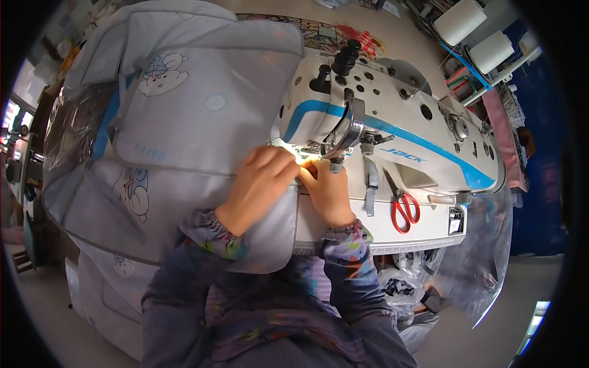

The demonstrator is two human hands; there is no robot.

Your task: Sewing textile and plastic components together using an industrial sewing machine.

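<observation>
Patterned sleeves come up from the lower edge toward the sewing machine, where both hands meet just in front of its needle. Curled with its fingers bent, the left hand presses the pale grey printed fabric that spreads left of the machine, while the right hand pinches the fabric's edge beside it. Red-handled scissors lie on the machine bed, right of the hands.

Bright, even daylight overall. A small lamp at the needle blows out a white spot by the fingers. Soft shadows only. Plastic sheet shows glare. Strong fisheye bending, black vignette at the rim; edges slightly blurred.
</observation>
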